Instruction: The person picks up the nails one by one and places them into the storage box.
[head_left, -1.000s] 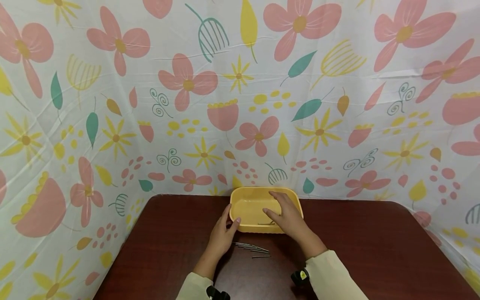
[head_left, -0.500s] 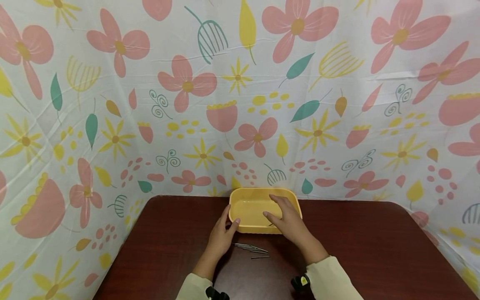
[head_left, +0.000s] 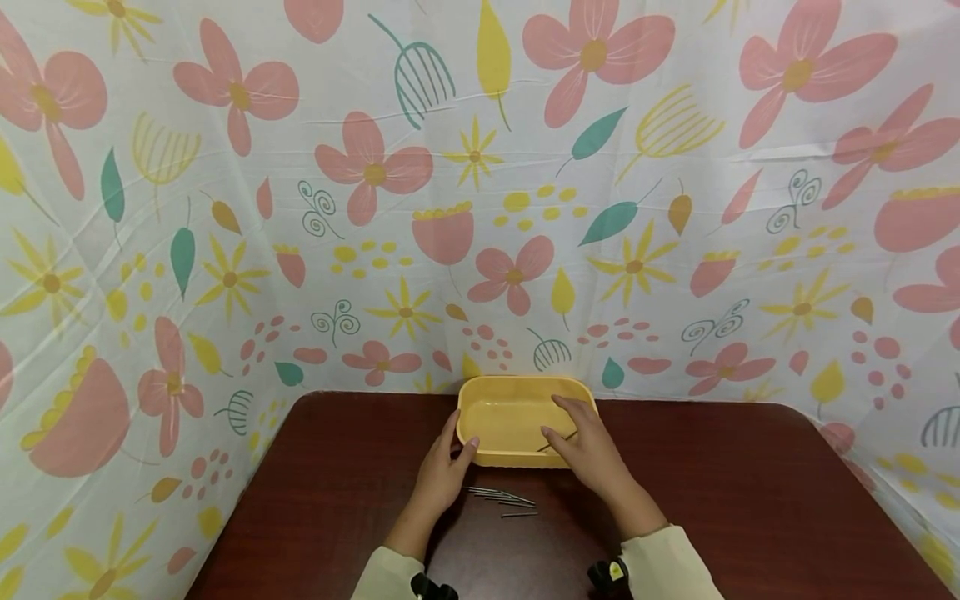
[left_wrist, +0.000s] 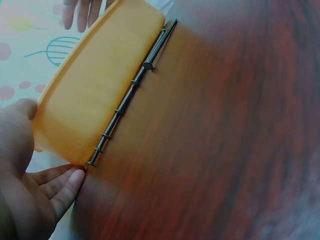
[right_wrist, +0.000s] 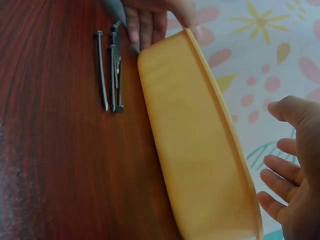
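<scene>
A yellow plastic tray (head_left: 517,459) stands at the back of the table. My left hand (head_left: 440,475) grips its near left corner, thumb at the rim and fingers low along the side, as the left wrist view shows of the tray wall (left_wrist: 95,90). Over the tray's right end hovers my right hand (head_left: 596,458), fingers spread and loosely bent. In the right wrist view nothing is in that hand (right_wrist: 302,165). A thin dark nail (head_left: 547,447) lies inside the tray, partly hidden by the right thumb. Several metal nails (right_wrist: 101,72) lie on the table before the tray.
The dark red wooden table (head_left: 337,483) has rounded far corners. A flower-printed cloth (head_left: 660,333) hangs right behind the tray and along the left side. One nail (head_left: 519,515) lies slightly apart, nearer than the loose pile (head_left: 491,493).
My right hand has drawn a little to the right and nearer, showing more of the nail in the tray. The left hand stays on the tray, and the nails outside lie as before.
</scene>
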